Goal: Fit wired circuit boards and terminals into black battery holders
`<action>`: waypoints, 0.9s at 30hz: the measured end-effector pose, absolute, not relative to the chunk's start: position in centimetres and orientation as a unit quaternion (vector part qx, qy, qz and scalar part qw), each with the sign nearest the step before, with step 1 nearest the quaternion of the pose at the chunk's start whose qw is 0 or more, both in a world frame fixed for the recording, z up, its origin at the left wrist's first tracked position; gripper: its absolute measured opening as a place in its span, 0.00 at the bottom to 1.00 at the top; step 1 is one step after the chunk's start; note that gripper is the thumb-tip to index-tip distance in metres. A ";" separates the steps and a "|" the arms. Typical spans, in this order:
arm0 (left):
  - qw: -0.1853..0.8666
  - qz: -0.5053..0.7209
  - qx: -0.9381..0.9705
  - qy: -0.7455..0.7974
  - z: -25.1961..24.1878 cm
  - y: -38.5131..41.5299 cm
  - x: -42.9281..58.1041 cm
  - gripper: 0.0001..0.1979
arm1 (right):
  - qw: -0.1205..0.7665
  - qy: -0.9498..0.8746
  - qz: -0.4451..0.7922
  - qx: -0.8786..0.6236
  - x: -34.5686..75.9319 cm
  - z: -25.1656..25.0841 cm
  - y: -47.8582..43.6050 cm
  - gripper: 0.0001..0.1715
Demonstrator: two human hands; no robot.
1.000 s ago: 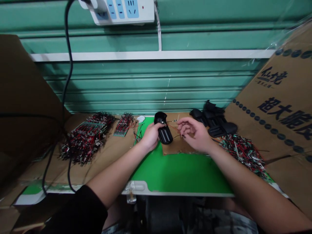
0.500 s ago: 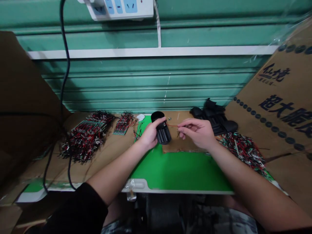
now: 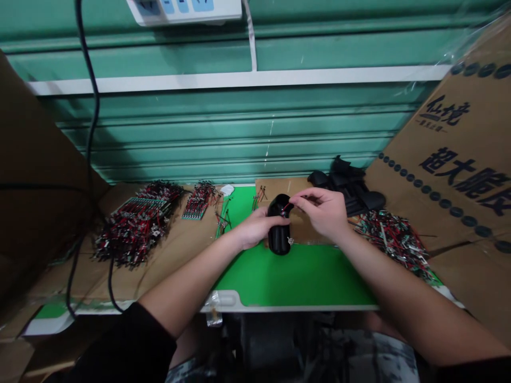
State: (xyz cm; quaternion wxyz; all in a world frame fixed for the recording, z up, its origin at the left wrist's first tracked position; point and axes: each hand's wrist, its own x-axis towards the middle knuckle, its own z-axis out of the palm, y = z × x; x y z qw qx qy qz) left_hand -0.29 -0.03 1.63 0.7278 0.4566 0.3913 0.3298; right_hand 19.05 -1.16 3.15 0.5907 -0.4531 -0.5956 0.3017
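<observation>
Battery holder [image 3: 278,236]: black plastic, long axis pointing away from the person, over the join of green mat and cardboard sheet.
Left hand [image 3: 259,229]: closed around the holder's near side, fingers wrapped over it, thumb side up.
Right hand [image 3: 319,213]: narrow pinch at the holder's far end, thumb and forefinger on a red wire [image 3: 286,207]; exact contact point too small to tell.
Metal tab [image 3: 290,241]: small, bright, just beside the holder's near end.
Mat: green mat [image 3: 295,276] under both hands; cardboard sheet [image 3: 279,186] lies on its far side.
Left of mat: heap of wired boards [image 3: 133,231], with a smaller row of wired boards [image 3: 198,201] beside it.
Right of mat: black holders [image 3: 347,183] in a pile, loose wired parts [image 3: 393,239] just nearer the person.
Behind: green roller shutter [image 3: 239,122], power strip [image 3: 183,8] above it, black cable [image 3: 90,106] hanging on the left.
Far right: printed carton [image 3: 459,159] leaning against the bench.
</observation>
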 end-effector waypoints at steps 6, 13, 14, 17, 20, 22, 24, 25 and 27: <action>0.747 0.308 0.468 0.358 0.8 -0.3 -0.1 0.17 | 0.580 -0.619 0.254 -0.464 18.3 2.4 -1.4 0.13; 0.767 0.313 0.427 0.364 1.2 -0.2 -0.2 0.16 | 0.583 -0.671 0.142 -0.435 18.6 1.3 -0.8 0.08; 0.769 0.319 0.416 0.365 1.3 -0.2 -0.2 0.15 | 0.575 -0.689 0.120 -0.425 18.7 1.3 -0.7 0.08; 0.762 0.347 0.397 0.376 1.4 0.0 0.0 0.13 | 0.548 -0.723 0.083 -0.413 19.1 1.3 -0.6 0.07; 0.732 0.371 0.407 0.401 1.4 0.1 0.1 0.12 | 0.530 -0.737 0.061 -0.414 19.3 1.6 -0.7 0.09; 0.714 0.381 0.422 0.409 1.2 0.2 0.2 0.11 | 0.520 -0.751 0.039 -0.405 19.4 1.9 -0.8 0.09; 0.701 0.388 0.439 0.407 1.1 0.3 0.2 0.11 | 0.508 -0.765 0.022 -0.395 19.5 2.0 -0.7 0.10; 0.695 0.391 0.447 0.405 1.1 0.4 0.1 0.11 | 0.502 -0.771 0.014 -0.391 19.5 2.1 -0.7 0.09; 0.684 0.396 0.463 0.402 1.0 0.5 0.0 0.11 | 0.489 -0.784 0.003 -0.381 19.5 1.9 -0.5 0.10</action>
